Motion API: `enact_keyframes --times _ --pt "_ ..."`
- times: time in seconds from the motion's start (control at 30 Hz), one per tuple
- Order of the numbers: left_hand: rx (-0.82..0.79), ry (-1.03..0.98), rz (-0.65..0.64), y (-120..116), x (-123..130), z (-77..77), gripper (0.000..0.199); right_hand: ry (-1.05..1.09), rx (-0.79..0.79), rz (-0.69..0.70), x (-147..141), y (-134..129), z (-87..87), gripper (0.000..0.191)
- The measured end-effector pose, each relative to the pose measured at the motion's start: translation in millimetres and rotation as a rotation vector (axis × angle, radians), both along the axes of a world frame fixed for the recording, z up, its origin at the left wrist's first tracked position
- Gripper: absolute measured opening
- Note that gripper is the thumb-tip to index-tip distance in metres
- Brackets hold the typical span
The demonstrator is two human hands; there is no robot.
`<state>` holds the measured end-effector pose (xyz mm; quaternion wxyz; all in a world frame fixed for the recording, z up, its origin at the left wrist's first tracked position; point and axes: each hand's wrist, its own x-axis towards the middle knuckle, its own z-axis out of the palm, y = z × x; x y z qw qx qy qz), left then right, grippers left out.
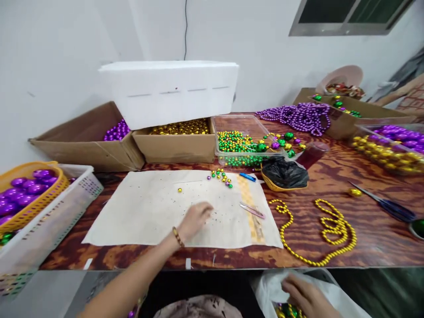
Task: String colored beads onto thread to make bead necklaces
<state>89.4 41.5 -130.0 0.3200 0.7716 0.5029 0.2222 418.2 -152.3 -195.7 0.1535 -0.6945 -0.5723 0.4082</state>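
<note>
My left hand [198,217] is above the white cloth [132,212], its fingers bent and blurred; whether anything is between them does not show. A bracelet [178,237] circles that wrist. Beyond the hand, a single gold bead [179,190] and a small cluster of green, gold and purple beads [221,176] lie on the cloth. At the lower right, my right hand [304,293] hangs with fingers apart over a white bag [271,287] that holds shiny beads [285,310]. No held thing shows in it.
Thread snips [252,210] and a blue cutter [247,177] lie on the cloth. Right of it are a gold bead string [309,260], scissors [394,207] and a black-lined basket [285,174]. Cardboard boxes [175,148], a clear bin [238,119] and a yellow basket [62,183] surround the cloth.
</note>
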Motion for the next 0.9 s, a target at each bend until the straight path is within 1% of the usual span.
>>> enact_keyframes --times 0.07,0.13,0.2,0.27,0.37,0.4,0.47,0.53,0.6,0.67,0.73,0.77,0.83,0.9 --pt "0.077 0.073 0.149 47 -27 2.2 0.026 0.075 0.069 0.058 -26 48 33.9 0.046" --pt "0.114 0.139 0.282 83 -55 -0.1 0.027 0.066 0.142 0.176 -59 92 60.2 0.042" --pt "0.130 0.196 0.406 104 -82 -3.3 0.029 -0.010 0.203 0.272 -90 127 76.0 0.037" --pt "0.121 0.239 0.503 115 -105 -6.6 0.026 -0.080 0.230 0.352 -117 153 82.4 0.034" --pt "0.054 0.262 0.576 120 -128 -13.1 0.008 -0.120 0.232 0.449 -143 173 80.7 0.032" --pt "0.026 0.255 0.588 122 -132 -15.9 0.007 -0.122 0.226 0.471 -147 176 78.5 0.031" --pt "-0.024 0.220 0.614 125 -137 -21.5 0.012 -0.125 0.207 0.495 -150 177 73.4 0.031" --pt "-0.061 0.158 0.656 128 -140 -25.2 0.012 -0.125 0.188 0.501 -147 175 68.9 0.031" --pt "-0.095 0.066 0.702 129 -143 -24.8 0.012 -0.110 0.179 0.497 -143 172 66.0 0.031" --pt "-0.133 -0.063 0.727 125 -145 -19.7 0.013 -0.047 0.184 0.475 -145 169 64.7 0.031" --pt "-0.184 -0.223 0.715 115 -143 -11.0 0.019 0.098 0.195 0.427 -156 170 63.8 0.030" --pt "-0.216 -0.304 0.696 108 -140 -6.0 0.024 0.208 0.187 0.392 -166 172 63.3 0.029" --pt "-0.280 -0.444 0.648 91 -129 3.2 0.031 0.468 0.131 0.304 -195 181 62.0 0.027" --pt "-0.323 -0.547 0.610 73 -114 9.7 0.034 0.705 0.054 0.192 -230 195 60.4 0.033"
